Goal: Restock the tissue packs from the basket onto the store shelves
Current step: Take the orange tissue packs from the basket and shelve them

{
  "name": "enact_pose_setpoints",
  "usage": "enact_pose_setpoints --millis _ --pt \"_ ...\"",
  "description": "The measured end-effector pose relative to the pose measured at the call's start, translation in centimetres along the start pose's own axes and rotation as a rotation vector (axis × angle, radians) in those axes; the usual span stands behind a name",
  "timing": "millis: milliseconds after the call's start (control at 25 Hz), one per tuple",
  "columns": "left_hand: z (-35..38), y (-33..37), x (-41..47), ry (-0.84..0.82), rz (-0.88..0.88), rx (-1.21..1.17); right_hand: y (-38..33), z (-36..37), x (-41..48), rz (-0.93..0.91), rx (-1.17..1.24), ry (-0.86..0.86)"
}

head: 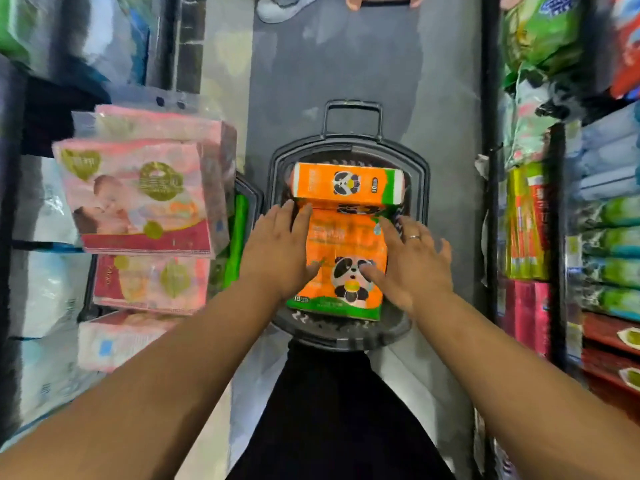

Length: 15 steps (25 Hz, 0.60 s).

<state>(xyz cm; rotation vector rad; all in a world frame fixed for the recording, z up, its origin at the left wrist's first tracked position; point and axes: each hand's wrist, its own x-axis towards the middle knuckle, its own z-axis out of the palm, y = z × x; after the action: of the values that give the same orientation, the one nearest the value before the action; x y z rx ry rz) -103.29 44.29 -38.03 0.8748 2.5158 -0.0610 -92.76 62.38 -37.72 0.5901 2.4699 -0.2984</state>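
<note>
Stock: pink baby-print plastic tissue packs [138, 195] are stacked at the left.
Basket: a dark grey plastic basket [349, 336] is set on the floor [346, 71].
Pack: the near orange panda-print tissue pack [346, 237] lies inside it.
Hands: left hand [280, 251] and right hand [410, 263] are laid flat, fingers spread, on its sides, seemingly for lifting.

- I see the near tissue pack [341, 244] is orange, with a black-and-white panda and a green band.
- The basket [420, 181] is dark grey.
- The left packs [138, 195] are pink and red.
</note>
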Motion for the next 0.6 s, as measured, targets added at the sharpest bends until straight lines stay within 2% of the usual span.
enact_pose_setpoints --millis 320,600 --pt "8.7 -3.7 14.5 -0.019 0.103 0.103 1.2 7.9 14.0 0.047 -0.006 0.057" --pt "13.4 -6.2 22.9 0.005 0.172 0.097 0.9 10.0 24.5 -0.034 -0.078 0.116"
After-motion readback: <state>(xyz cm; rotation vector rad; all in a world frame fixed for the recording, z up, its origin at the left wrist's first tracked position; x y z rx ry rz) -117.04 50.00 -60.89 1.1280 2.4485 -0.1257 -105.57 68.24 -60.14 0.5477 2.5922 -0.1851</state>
